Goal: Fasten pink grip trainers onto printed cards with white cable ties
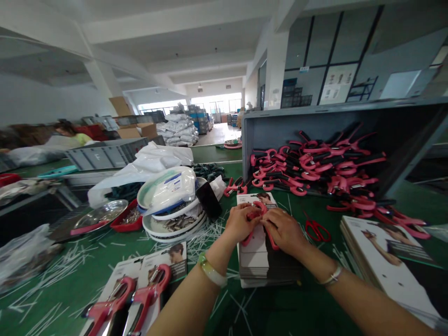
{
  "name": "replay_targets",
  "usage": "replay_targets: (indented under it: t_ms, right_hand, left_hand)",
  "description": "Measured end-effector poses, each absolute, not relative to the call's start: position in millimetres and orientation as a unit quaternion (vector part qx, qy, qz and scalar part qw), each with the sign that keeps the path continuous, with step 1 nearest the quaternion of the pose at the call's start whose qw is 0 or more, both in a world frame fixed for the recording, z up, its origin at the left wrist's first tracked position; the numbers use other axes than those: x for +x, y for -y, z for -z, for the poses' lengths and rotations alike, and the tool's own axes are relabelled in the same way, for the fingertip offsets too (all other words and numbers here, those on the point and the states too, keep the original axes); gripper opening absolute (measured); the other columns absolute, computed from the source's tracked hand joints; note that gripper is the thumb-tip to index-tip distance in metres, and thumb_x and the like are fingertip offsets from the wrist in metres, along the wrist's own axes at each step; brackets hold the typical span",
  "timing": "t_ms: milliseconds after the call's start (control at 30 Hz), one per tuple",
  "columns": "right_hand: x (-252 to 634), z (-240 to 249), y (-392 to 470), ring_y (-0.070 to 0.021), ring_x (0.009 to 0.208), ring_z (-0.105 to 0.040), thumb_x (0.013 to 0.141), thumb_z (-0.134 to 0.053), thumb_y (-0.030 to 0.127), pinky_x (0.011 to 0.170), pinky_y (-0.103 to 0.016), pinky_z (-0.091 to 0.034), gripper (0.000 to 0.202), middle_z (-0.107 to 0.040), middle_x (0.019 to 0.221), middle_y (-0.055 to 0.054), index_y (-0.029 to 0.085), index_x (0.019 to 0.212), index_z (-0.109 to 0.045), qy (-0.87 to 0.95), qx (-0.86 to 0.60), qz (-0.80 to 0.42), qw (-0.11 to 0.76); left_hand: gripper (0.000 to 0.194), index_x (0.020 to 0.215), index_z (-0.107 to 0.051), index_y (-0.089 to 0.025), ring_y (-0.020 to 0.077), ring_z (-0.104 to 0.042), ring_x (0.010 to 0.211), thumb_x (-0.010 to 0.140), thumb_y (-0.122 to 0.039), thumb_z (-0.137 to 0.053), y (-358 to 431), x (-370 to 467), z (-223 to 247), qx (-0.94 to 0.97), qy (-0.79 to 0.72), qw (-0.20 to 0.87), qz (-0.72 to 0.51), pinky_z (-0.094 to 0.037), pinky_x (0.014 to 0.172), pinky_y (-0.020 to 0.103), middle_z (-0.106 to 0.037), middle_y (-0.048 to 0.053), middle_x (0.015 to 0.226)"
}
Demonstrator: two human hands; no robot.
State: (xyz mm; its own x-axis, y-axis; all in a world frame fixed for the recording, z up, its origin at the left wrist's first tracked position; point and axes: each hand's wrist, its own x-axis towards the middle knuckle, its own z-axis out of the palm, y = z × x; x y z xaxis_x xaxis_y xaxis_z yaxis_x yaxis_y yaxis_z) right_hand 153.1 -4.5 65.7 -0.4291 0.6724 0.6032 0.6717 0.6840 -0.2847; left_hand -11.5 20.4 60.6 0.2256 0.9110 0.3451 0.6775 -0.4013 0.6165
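Note:
In the middle of the head view, a pink and black hand grip strengthener [272, 239] lies on a stack of printed backing cards [254, 268]. My left hand [242, 222] is closed on its upper left part. My right hand [284, 232] curls over its right side, thumb and fingertips meeting my left fingers at the pink frame. Whether a thin tie is pinched between the fingertips is too small to tell. At the lower left, two hand grip strengtheners [149, 296] lie on their cards.
A grey crate [248, 149] tipped towards me spills many pink and black hand grips. Red scissors [317, 229] lie right of the stack, beside another card pile [353, 247]. Stacked plates [149, 228], a phone [209, 200] and scattered white ties [75, 254] are on the left.

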Motion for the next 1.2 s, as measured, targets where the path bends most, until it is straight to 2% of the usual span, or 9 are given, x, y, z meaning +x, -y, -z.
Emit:
replay_targets:
  t_ms: [267, 433, 633, 733, 833, 900, 1000, 1100, 1200]
  right_hand:
    - [156.8, -66.9, 2.4, -0.0182, 0.076, -0.056, 0.089, -0.042, 0.022, 0.071, -0.031, -0.045, 0.022, -0.062, 0.075, -0.006, 0.02, 0.073, -0.058, 0.867, -0.33, -0.009, 0.374]
    - [156.1, -87.7, 2.1, -0.02, 0.076, -0.057, 0.083, -0.044, 0.017, 0.067, -0.032, -0.045, 0.02, -0.063, 0.08, -0.007, 0.019, 0.076, -0.062, 0.926, -0.323, 0.012, 0.196]
    - [150.9, -96.3, 17.0, -0.0248, 0.093, -0.056, 0.071, -0.056, 0.019, 0.074, -0.034, -0.045, 0.019, -0.06, 0.1, -0.009, 0.02, 0.087, -0.065, 0.915, -0.372, 0.019, 0.153]
    - [146.8, -93.7, 24.5, -0.0243, 0.09, -0.056, 0.078, -0.055, 0.026, 0.071, -0.034, -0.045, 0.013, -0.06, 0.098, -0.01, 0.019, 0.08, -0.066, 0.913, -0.38, 0.056, 0.135]
    - [139.5, -94.2, 28.6, -0.0228, 0.086, -0.056, 0.084, -0.048, 0.021, 0.069, -0.033, -0.044, 0.019, -0.062, 0.092, -0.01, 0.017, 0.078, -0.065, 0.917, -0.365, 0.109, 0.12]
    - [134.4, -96.9, 30.5, -0.0222, 0.084, -0.057, 0.086, -0.045, 0.018, 0.068, -0.032, -0.044, 0.02, -0.063, 0.09, -0.01, 0.017, 0.081, -0.065, 0.912, -0.366, 0.127, 0.132]
    - [128.9, -101.1, 31.4, -0.0226, 0.087, -0.058, 0.088, -0.044, 0.021, 0.071, -0.033, -0.044, 0.02, -0.065, 0.091, -0.009, 0.017, 0.087, -0.064, 0.892, -0.396, 0.101, 0.194]
    - [125.4, -99.0, 28.2, -0.021, 0.086, -0.059, 0.087, -0.048, 0.023, 0.073, -0.033, -0.044, 0.016, -0.067, 0.089, -0.006, 0.018, 0.087, -0.063, 0.87, -0.421, 0.0, 0.257]
    - [122.2, -89.2, 23.2, -0.0172, 0.072, -0.06, 0.084, -0.053, 0.027, 0.065, -0.029, -0.043, 0.013, -0.067, 0.079, -0.003, 0.02, 0.081, -0.063, 0.832, -0.452, -0.126, 0.295]
  left_hand:
    - [0.025, 0.102, -0.067, -0.031, 0.0228, -0.06, 0.098, 0.082, -0.033, -0.053, -10.7, -1.6, -82.1, 0.768, -0.572, 0.116, -0.264, -0.047, 0.084, 0.034, -0.058, 0.003, 0.119]
    - [0.028, 0.107, -0.064, -0.034, 0.0251, -0.059, 0.1, 0.08, -0.034, -0.056, -7.3, -0.8, -93.9, 0.767, -0.584, 0.092, -0.248, -0.048, 0.081, 0.036, -0.058, 0.003, 0.119]
    - [0.037, 0.116, -0.058, -0.025, 0.0262, -0.048, 0.114, 0.081, -0.035, -0.058, 23.0, -38.6, -92.2, 0.646, -0.591, -0.02, -0.482, -0.037, 0.099, 0.043, -0.05, 0.009, 0.129]
    - [0.052, 0.121, -0.051, -0.018, 0.0229, -0.058, 0.096, 0.076, -0.042, -0.061, 35.5, -58.1, -70.0, 0.508, -0.609, 0.136, -0.593, -0.047, 0.083, 0.039, -0.058, 0.013, 0.115]
    - [0.041, 0.097, -0.06, -0.012, 0.0175, -0.062, 0.072, 0.072, -0.043, -0.064, 38.4, -61.3, -44.6, 0.454, -0.557, 0.357, -0.597, -0.05, 0.067, 0.031, -0.066, 0.008, 0.084]
    - [0.03, 0.084, -0.063, -0.013, 0.0155, -0.062, 0.067, 0.072, -0.04, -0.064, 37.4, -55.8, -34.5, 0.464, -0.525, 0.391, -0.596, -0.049, 0.064, 0.028, -0.066, 0.005, 0.074]
    - [0.02, 0.081, -0.068, -0.016, 0.0148, -0.062, 0.067, 0.076, -0.034, -0.061, 35.1, -45.4, -32.2, 0.533, -0.519, 0.302, -0.596, -0.049, 0.065, 0.027, -0.068, 0.004, 0.073]
    - [0.014, 0.085, -0.071, -0.02, 0.0153, -0.063, 0.073, 0.079, -0.025, -0.059, 32.4, -40.7, -35.8, 0.608, -0.511, 0.201, -0.573, -0.05, 0.071, 0.028, -0.071, 0.003, 0.079]
    - [0.014, 0.086, -0.071, -0.021, 0.0147, -0.065, 0.078, 0.081, -0.02, -0.058, 29.3, -42.2, -35.9, 0.651, -0.491, 0.178, -0.551, -0.051, 0.073, 0.027, -0.072, 0.002, 0.083]
